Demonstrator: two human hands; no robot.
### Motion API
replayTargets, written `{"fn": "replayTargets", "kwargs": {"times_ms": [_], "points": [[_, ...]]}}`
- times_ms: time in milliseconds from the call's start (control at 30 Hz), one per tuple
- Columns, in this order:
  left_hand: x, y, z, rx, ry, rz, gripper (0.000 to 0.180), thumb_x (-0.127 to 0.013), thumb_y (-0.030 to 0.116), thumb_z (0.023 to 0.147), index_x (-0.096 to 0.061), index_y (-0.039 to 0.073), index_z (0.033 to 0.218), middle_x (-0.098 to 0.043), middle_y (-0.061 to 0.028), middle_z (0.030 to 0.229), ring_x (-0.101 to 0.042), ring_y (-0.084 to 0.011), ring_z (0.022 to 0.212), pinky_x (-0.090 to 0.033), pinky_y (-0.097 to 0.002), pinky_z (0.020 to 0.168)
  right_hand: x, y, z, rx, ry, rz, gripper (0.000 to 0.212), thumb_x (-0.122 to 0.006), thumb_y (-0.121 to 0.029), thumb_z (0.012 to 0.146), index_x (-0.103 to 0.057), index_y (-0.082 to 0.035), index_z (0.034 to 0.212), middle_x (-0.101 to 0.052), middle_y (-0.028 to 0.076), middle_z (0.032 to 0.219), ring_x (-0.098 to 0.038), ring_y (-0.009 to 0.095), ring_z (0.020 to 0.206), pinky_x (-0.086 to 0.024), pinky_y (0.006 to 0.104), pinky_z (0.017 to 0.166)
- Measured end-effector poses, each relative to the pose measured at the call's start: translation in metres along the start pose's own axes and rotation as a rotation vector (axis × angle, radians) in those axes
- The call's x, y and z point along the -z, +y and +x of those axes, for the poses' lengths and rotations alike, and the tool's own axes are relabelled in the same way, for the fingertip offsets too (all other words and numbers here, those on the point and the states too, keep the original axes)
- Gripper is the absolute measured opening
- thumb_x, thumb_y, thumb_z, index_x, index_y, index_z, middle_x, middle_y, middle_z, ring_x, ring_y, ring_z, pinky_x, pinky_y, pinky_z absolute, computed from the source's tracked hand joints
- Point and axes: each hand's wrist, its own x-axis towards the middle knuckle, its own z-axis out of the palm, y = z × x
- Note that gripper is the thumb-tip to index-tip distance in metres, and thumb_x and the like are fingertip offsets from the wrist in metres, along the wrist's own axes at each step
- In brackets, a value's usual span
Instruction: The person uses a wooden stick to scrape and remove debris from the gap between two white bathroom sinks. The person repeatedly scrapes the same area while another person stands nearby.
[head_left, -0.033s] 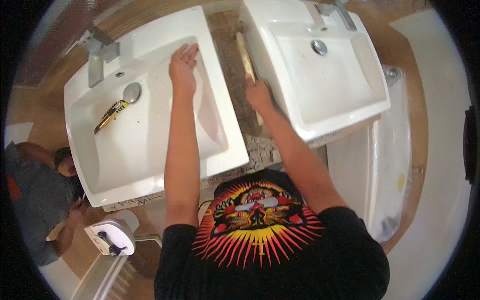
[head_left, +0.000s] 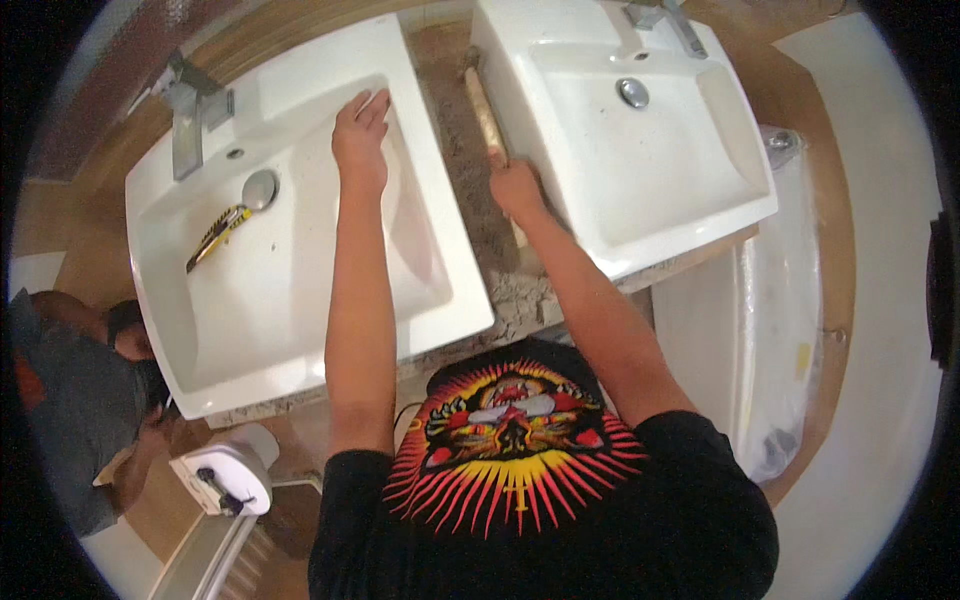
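My left hand [head_left: 360, 138] rests, fingers stretched out, inside the left white sink [head_left: 300, 330] against its right sloping wall. My right hand [head_left: 517, 190] is closed around the pale wooden handle of what looks like a hammer [head_left: 485, 110]. It lies in the gap between the two sinks, with its dark head at the far end beside the right sink [head_left: 640, 165]. The handle's near end shows just below my fist. A yellow-and-black utility knife [head_left: 220, 237] lies in the left basin, touching the round drain plug [head_left: 259, 188].
Rough stone counter [head_left: 465, 150] with grey dust shows between the sinks. Chrome faucets [head_left: 187, 140] stand at the back. A plastic-wrapped white bathtub [head_left: 775, 330] is at right. Lower left are another person [head_left: 85, 370] and a white fixture [head_left: 245, 470] with dark parts on top.
The view has shifted slightly. The fingers of my left hand are a little closer together; my right hand keeps its grip on the hammer.
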Motion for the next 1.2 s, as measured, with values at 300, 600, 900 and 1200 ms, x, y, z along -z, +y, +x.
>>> {"fn": "replayTargets", "kwargs": {"times_ms": [300, 600, 900, 1200], "points": [[-0.003, 0.002, 0.011, -0.017, -0.009, -0.084, 0.048, -0.023, 0.026, 0.094, -0.036, -0.004, 0.129, -0.048, -0.0170, 0.129, -0.035, -0.0268, 0.128, -0.016, -0.0415, 0.108, 0.083, -0.134, -0.026, 0.782, 0.387, -0.006, 0.062, -0.038, -0.050, 0.092, -0.058, 0.005, 0.070, -0.059, 0.025, 0.066, -0.060, 0.042, 0.069, -0.046, 0.0467, 0.064], [-0.004, -0.001, 0.012, -0.082, -0.029, -0.063, 0.050, -0.024, 0.029, 0.094, -0.035, -0.005, 0.130, -0.046, -0.0184, 0.130, -0.037, -0.0285, 0.127, -0.018, -0.0419, 0.107, 0.004, -0.051, -0.024, 0.517, 0.331, -0.197, 0.053, -0.040, -0.039, 0.093, -0.057, 0.012, 0.098, -0.058, 0.034, 0.089, -0.056, 0.048, 0.090, -0.045, 0.0488, 0.079], [0.002, 0.003, 0.010, -0.001, -0.029, -0.107, 0.049, -0.020, 0.029, 0.095, -0.034, -0.004, 0.130, -0.047, -0.0197, 0.129, -0.037, -0.0293, 0.126, -0.018, -0.0430, 0.107, 0.020, -0.072, -0.023, 0.371, 0.127, -0.211, 0.059, -0.038, -0.044, 0.092, -0.062, 0.009, 0.081, -0.059, 0.031, 0.078, -0.059, 0.046, 0.080, -0.046, 0.0501, 0.073], [0.000, 0.000, 0.010, -0.006, -0.002, -0.111, 0.047, -0.022, 0.028, 0.095, -0.037, -0.003, 0.128, -0.048, -0.0173, 0.129, -0.037, -0.0283, 0.125, -0.019, -0.0414, 0.106, 0.064, -0.147, -0.030, 0.838, 0.315, 0.228, 0.054, -0.041, -0.044, 0.093, -0.058, 0.006, 0.080, -0.059, 0.025, 0.069, -0.059, 0.042, 0.068, -0.045, 0.0445, 0.063]]}}
